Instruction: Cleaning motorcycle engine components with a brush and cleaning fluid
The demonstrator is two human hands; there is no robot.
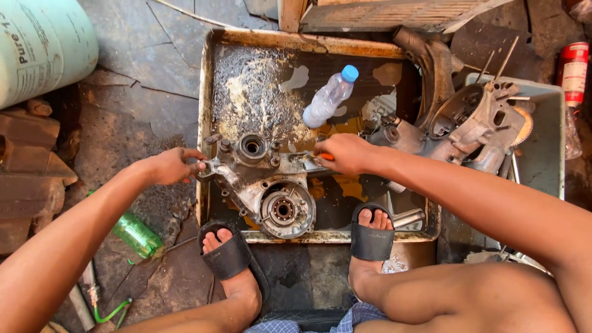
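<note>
Head view: we crouched over a rusty tray (206, 92), our sandalled feet at its near rim. Our left hand (169, 165) gripped the left edge of the engine case (265, 185) lying in the tray. Our right hand (345, 153) was clenched on a tool with an orange handle (327, 156), perhaps a screwdriver, its tip against the case. A plastic bottle (328, 97) lay behind.

Grey engine casing (271, 185), rusty brown tray (308, 43), blue-capped clear bottle (327, 98), black sandals (372, 242).
</note>
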